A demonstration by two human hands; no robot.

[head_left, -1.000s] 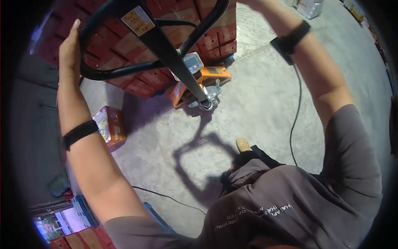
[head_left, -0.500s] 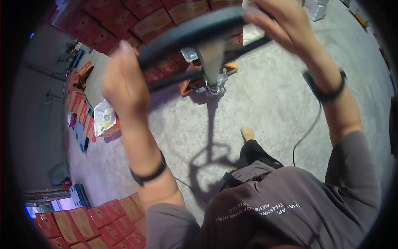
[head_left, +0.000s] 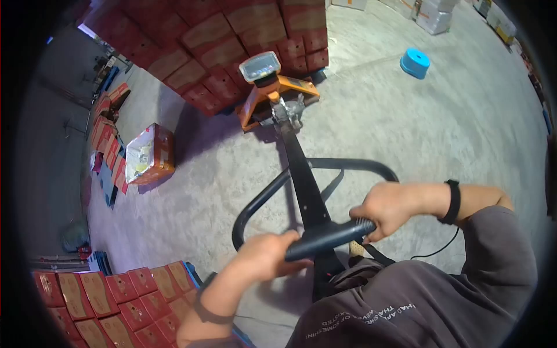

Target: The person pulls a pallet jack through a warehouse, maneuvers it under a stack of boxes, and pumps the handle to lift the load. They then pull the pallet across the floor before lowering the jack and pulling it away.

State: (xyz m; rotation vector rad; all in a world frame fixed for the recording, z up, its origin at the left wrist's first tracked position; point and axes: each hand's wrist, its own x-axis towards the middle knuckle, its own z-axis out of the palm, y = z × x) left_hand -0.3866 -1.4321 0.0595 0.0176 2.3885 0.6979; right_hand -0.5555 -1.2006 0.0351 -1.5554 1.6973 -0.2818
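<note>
My left hand [head_left: 266,255] is closed around one end of the black handle [head_left: 328,239] of a pallet jack, and my right hand [head_left: 386,209] grips the other end. The handle is tilted low, close in front of my body. From it a dark shaft [head_left: 299,174] runs forward to the orange pallet jack frame [head_left: 299,86], on which a digital scale display [head_left: 260,66] is mounted. A tall stack of red cartons [head_left: 214,43] stands just beyond that frame. The forks are hidden.
To the left stands an open carton [head_left: 159,153] with a white liner. Flattened red cartons [head_left: 107,139] lie along the left wall. More stacked red boxes [head_left: 127,296] sit at the lower left. A blue stool [head_left: 415,62] and white packages [head_left: 434,17] stand at the upper right.
Both hands have pulled the handle down from a raised position towards my body. The scale display, the frame and the blue stool now show clearly.
</note>
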